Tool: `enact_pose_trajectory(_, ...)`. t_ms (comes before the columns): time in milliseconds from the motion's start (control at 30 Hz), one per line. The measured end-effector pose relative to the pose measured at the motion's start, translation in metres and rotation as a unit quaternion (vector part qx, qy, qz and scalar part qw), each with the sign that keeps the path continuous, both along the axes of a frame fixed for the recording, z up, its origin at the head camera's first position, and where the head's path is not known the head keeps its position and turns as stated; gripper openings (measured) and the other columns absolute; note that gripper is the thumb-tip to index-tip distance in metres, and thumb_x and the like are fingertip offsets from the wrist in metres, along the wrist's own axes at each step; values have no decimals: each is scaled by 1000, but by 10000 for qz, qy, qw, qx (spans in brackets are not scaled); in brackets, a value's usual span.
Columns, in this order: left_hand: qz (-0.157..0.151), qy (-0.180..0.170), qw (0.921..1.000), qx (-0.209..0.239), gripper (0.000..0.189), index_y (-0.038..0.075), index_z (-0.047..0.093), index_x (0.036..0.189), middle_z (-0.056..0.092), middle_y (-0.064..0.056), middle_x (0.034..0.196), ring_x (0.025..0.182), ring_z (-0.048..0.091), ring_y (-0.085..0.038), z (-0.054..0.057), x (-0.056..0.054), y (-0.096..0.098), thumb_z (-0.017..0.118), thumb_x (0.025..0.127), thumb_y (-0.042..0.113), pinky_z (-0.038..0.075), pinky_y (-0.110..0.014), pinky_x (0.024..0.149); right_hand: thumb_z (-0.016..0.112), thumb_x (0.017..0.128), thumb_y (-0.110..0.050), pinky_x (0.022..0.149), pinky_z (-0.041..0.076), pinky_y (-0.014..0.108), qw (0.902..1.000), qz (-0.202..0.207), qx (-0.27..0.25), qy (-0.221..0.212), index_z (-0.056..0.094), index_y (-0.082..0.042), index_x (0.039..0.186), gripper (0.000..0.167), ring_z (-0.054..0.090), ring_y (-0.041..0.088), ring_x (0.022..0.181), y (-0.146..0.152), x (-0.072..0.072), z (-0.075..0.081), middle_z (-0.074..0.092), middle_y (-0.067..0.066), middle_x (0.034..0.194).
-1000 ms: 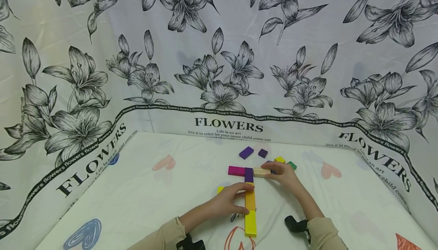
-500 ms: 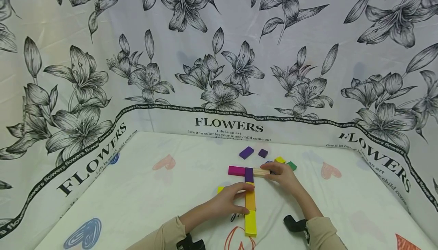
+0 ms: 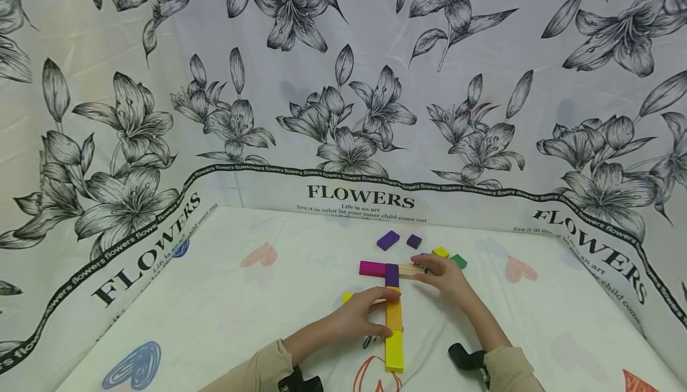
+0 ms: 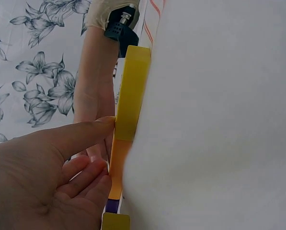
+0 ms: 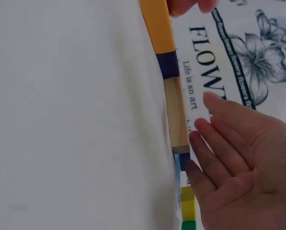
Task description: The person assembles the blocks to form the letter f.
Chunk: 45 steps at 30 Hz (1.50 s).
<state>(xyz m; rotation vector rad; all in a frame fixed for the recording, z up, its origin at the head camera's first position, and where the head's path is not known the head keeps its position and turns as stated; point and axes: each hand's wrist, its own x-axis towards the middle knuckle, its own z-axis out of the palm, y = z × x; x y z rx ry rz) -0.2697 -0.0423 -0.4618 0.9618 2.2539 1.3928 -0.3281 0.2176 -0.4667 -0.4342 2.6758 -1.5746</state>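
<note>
In the head view, yellow (image 3: 394,353), orange (image 3: 394,314) and purple (image 3: 392,275) blocks form a line. A magenta block (image 3: 373,268) extends left from the purple one, a plain wooden block (image 3: 407,271) right. My left hand (image 3: 349,317) rests along the line's left side; in the left wrist view its thumb touches the yellow block (image 4: 133,96) and its other fingers lie beside the orange block (image 4: 119,167). My right hand (image 3: 445,275) is over the wooden block's right end. The right wrist view shows its fingers loosely extended beside the wooden block (image 5: 176,112), not wrapped around it.
Behind the line lie two loose purple blocks, one longer (image 3: 388,240) and one small (image 3: 414,241). Beyond my right hand are a yellow block (image 3: 441,252) and a green block (image 3: 458,261). Another yellow block (image 3: 347,298) is partly hidden behind my left hand. A flower-printed curtain (image 3: 257,189) borders the table.
The hands keep nearly the same places on the blocks. The wooden block's visible face looks slightly different, with lines now showing on it. The whole view has shifted a little.
</note>
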Motion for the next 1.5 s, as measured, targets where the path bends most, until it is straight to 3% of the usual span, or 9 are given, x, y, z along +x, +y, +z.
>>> enact_pose_trajectory(467,97,194,9996,-192,62,13,49,139,54,1,142,134,48,-11,2,0,0,77,83,16,42,-23,111,71,89,-23,111,42,44,9988,115,-196,-424,58,-13,133,47,48,31,137,-10,40,14,60,9,137)
enact_pose_trajectory(667,486,880,9943,-366,62,18,50,139,54,5,141,132,50,-16,9,-2,-6,77,84,20,44,-33,112,74,87,-24,113,39,43,9984,200,-129,-512,59,-17,132,49,48,28,137,-17,53,13,59,5,139)
enact_pose_trajectory(900,821,889,9914,-488,66,19,48,140,53,3,141,134,49,-22,13,-7,-12,79,82,19,44,-42,111,75,86,-21,114,37,46,9977,468,-204,-452,58,-15,134,51,45,32,139,-23,59,12,58,6,140)
enact_pose_trajectory(1167,779,1084,9892,-600,70,18,45,142,50,2,144,133,49,-23,12,-8,-21,80,81,22,44,-45,112,78,83,-22,113,38,49,9980,441,-73,-456,59,-17,132,53,46,31,138,-28,59,5,59,4,138)
enact_pose_trajectory(1333,850,897,9890,-817,73,25,44,143,48,5,146,134,48,-25,12,-9,-29,81,80,27,43,-48,111,79,81,-25,113,37,55,9974,545,20,-462,59,-16,133,56,44,35,139,-31,61,4,59,5,139)
enact_pose_trajectory(1500,715,757,9894,-1010,76,26,43,144,46,8,149,136,47,-23,10,-11,-39,82,79,28,41,-47,114,80,81,-26,114,35,55,9966,613,153,-526,59,-17,134,58,44,33,139,-34,62,3,60,2,139)
